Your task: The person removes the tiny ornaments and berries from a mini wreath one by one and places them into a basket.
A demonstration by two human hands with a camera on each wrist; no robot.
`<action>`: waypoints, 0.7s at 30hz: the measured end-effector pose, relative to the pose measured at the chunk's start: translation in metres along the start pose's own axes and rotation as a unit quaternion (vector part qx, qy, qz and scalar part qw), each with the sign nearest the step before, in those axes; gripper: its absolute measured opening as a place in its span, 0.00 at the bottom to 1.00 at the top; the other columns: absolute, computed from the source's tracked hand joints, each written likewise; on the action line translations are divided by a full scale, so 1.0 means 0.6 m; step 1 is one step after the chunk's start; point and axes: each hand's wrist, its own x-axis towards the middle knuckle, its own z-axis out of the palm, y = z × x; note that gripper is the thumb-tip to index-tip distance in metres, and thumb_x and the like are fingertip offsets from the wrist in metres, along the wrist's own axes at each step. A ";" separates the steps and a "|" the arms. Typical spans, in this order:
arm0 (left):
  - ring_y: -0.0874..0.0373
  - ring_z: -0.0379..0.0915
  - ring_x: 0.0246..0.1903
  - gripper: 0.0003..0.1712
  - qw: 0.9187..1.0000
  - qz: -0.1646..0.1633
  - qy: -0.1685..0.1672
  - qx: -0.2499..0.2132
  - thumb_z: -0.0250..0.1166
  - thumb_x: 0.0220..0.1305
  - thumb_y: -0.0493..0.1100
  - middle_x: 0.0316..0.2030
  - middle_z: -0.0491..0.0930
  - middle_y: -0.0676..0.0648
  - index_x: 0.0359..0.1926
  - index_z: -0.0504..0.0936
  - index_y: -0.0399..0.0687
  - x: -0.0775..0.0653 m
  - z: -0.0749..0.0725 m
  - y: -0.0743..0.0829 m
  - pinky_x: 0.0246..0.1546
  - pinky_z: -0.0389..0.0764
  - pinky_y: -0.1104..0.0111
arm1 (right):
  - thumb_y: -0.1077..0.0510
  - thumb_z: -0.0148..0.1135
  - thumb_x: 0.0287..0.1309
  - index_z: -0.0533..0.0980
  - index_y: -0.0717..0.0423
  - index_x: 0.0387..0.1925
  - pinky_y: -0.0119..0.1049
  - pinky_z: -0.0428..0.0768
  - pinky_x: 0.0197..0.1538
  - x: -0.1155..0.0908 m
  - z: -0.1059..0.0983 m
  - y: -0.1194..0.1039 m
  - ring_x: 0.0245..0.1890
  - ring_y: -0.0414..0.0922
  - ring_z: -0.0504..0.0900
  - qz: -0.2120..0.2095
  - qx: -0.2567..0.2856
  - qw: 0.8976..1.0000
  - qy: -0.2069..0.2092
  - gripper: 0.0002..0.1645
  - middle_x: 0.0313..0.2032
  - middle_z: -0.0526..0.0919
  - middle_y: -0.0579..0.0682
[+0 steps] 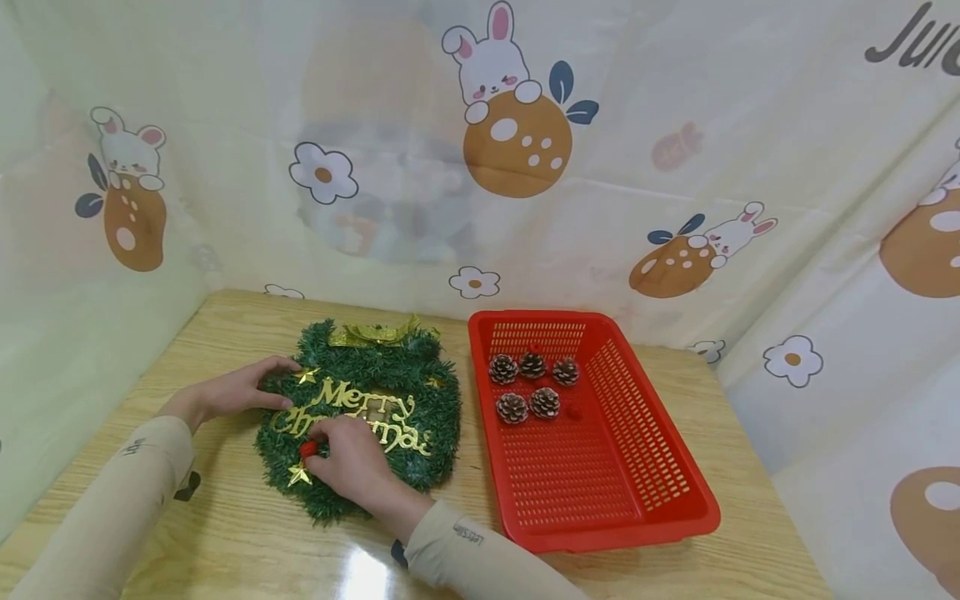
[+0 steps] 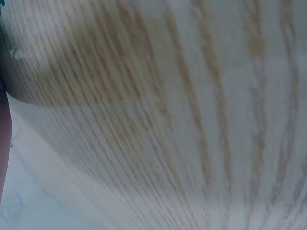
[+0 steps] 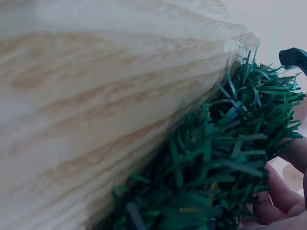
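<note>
A green tinsel wreath (image 1: 375,362) lies on the table, with gold "Merry Christmas" lettering (image 1: 367,398) across its middle and gold stars, one star (image 1: 299,474) at its lower left. My right hand (image 1: 352,458) is over the lower left part and pinches a small red ball (image 1: 308,449) between thumb and fingers, close above that star. My left hand (image 1: 243,387) rests at the wreath's left edge, fingers and thumb spread apart. The right wrist view shows green tinsel (image 3: 206,167) beside the right fingers (image 3: 278,191). Bare tabletop fills most of the left wrist view.
To the right of the wreath stands a red plastic basket (image 1: 667,433) with perforated walls. Several pinecones (image 1: 544,402) and small red balls, one ball (image 1: 573,411) beside them, lie in it. A gold bow (image 1: 375,333) tops the wreath. A patterned curtain (image 1: 390,233) hangs behind the table.
</note>
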 end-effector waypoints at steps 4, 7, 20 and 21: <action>0.30 0.49 0.68 0.39 1.000 -0.007 0.000 -0.002 0.66 0.65 0.48 0.69 0.56 0.30 0.70 0.59 0.41 0.000 0.000 0.004 0.62 0.57 0.36 | 0.57 0.71 0.53 0.85 0.47 0.37 0.19 0.71 0.37 0.001 0.004 -0.001 0.34 0.31 0.78 -0.006 -0.014 1.000 0.011 0.08 0.33 0.84 0.36; 0.30 0.49 0.68 0.39 1.000 -0.007 -0.001 -0.001 0.66 0.65 0.48 0.69 0.56 0.30 0.70 0.59 0.40 -0.001 0.001 0.006 0.62 0.57 0.36 | 0.56 0.71 0.52 0.86 0.45 0.35 0.20 0.71 0.39 -0.001 0.005 -0.002 0.33 0.30 0.77 -0.011 -0.027 0.999 0.018 0.06 0.32 0.83 0.35; 0.31 0.50 0.67 0.39 1.000 -0.007 -0.002 -0.001 0.66 0.65 0.48 0.68 0.57 0.31 0.70 0.59 0.41 0.000 -0.001 0.002 0.61 0.58 0.36 | 0.57 0.71 0.53 0.86 0.47 0.35 0.17 0.69 0.35 0.000 -0.005 -0.003 0.31 0.29 0.76 0.000 0.008 1.000 0.006 0.06 0.30 0.84 0.35; 0.31 0.50 0.67 0.39 1.000 -0.006 -0.003 0.000 0.66 0.65 0.48 0.68 0.57 0.31 0.70 0.59 0.41 0.000 -0.001 0.002 0.61 0.58 0.36 | 0.57 0.71 0.53 0.86 0.47 0.35 0.18 0.69 0.36 0.000 -0.005 -0.003 0.31 0.29 0.77 0.002 0.012 1.000 0.005 0.06 0.30 0.84 0.35</action>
